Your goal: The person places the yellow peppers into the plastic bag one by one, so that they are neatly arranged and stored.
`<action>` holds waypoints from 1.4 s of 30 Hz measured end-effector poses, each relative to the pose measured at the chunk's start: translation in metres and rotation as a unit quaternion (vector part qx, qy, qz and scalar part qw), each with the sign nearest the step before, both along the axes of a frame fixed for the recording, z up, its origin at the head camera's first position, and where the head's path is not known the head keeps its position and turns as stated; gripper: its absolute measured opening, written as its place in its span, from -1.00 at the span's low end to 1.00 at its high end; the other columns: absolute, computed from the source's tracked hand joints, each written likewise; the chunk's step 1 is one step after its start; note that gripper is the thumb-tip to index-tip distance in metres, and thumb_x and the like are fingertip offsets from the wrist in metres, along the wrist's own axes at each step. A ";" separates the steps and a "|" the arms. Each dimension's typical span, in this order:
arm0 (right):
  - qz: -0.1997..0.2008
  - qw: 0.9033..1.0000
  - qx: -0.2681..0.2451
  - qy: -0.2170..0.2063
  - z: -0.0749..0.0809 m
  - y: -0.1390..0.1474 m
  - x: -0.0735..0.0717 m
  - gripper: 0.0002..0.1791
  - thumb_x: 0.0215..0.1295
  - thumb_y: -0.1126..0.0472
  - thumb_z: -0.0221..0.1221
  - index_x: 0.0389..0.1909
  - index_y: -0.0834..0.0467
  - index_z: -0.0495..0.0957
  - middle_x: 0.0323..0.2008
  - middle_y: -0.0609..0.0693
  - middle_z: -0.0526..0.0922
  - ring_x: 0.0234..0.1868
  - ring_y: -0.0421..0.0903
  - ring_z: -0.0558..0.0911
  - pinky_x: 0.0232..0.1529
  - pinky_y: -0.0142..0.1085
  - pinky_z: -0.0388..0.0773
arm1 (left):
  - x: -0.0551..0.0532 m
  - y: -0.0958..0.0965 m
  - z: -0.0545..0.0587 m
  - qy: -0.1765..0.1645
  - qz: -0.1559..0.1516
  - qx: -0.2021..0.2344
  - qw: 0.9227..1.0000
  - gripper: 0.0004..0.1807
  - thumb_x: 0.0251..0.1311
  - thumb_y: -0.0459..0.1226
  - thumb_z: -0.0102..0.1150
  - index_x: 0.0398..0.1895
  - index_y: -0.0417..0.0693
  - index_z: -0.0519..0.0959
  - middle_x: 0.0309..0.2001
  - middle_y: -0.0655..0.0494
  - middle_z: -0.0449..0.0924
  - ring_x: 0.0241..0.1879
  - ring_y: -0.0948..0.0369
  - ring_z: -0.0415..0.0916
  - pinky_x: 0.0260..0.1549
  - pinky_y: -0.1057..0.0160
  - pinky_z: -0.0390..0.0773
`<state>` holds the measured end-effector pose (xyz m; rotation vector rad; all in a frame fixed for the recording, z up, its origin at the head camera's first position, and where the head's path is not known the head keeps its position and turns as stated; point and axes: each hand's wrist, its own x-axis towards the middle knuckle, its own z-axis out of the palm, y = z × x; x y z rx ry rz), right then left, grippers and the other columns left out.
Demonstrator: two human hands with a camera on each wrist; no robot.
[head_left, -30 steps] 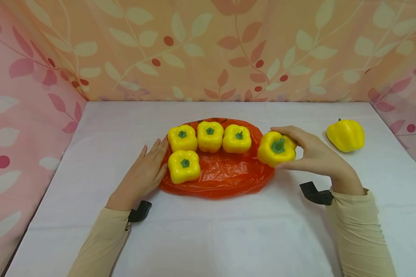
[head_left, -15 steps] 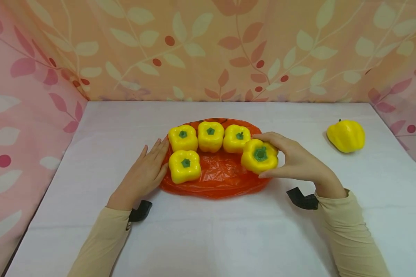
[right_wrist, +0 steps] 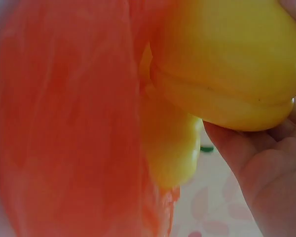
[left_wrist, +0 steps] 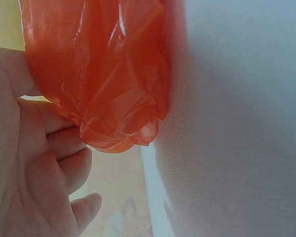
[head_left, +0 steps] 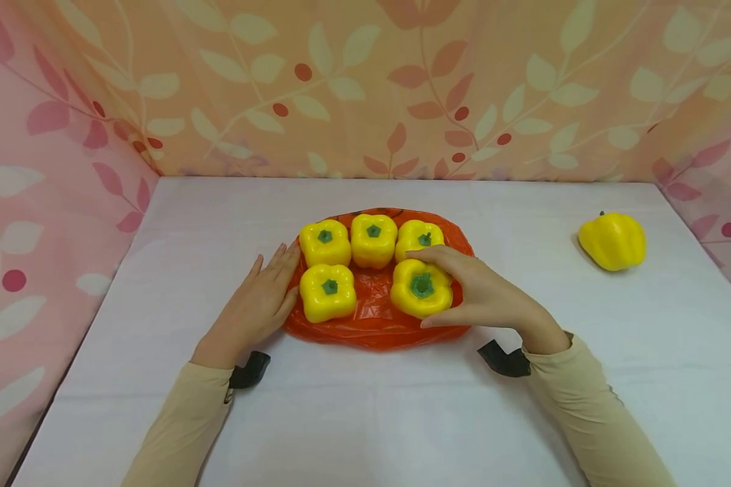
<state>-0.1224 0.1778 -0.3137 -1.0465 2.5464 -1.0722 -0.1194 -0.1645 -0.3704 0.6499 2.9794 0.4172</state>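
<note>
My right hand [head_left: 481, 291] holds a yellow bell pepper [head_left: 422, 289] between thumb and fingers, over the right part of a red plastic bag [head_left: 374, 338]. In the right wrist view this bell pepper [right_wrist: 227, 64] is higher than another pepper [right_wrist: 170, 143] behind it. Several more yellow bell peppers [head_left: 373, 241] stand on the bag, stems up: a row at the back and one pepper [head_left: 327, 293] at the front left. Flat against the bag's left edge lies my left hand [head_left: 252, 308], its fingers straight. The left wrist view shows those fingers touching the crumpled red plastic [left_wrist: 113, 89].
Another yellow bell pepper [head_left: 612, 241] lies on its side at the table's right. A white cloth [head_left: 365, 412] covers the table. Flowered curtains [head_left: 365, 88] rise at the back and both sides. Black wrist mounts [head_left: 504, 358] stick out by the sleeves.
My right hand has carried its bell pepper leftward from the bag's right edge to a spot in front of the back row's right pepper. My left hand has stayed at the bag's left edge.
</note>
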 end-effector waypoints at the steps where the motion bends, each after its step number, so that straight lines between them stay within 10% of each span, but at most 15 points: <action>1: 0.005 1.000 -0.002 -0.001 0.000 -0.003 -0.001 -0.11 -0.08 0.01 0.46 0.30 0.11 0.29 0.22 -0.06 0.38 0.22 -0.08 0.33 0.22 0.04 0.28 | 0.000 0.000 0.000 0.000 0.000 0.000 1.000 -0.26 0.38 -0.14 -0.15 0.48 -0.21 -0.17 0.48 -0.07 -0.13 0.46 0.02 -0.23 0.37 -0.07 -0.25; 42: 0.039 0.998 0.039 -0.015 -0.034 -0.049 -0.010 -0.08 0.00 -0.02 0.40 0.37 0.13 0.21 0.29 -0.04 0.32 0.29 -0.08 0.27 0.28 -0.05 0.25 | 0.000 0.001 0.001 -0.003 0.004 0.000 1.000 -0.25 0.38 -0.11 -0.15 0.49 -0.19 -0.17 0.48 -0.05 -0.14 0.46 0.03 -0.24 0.37 -0.07 -0.25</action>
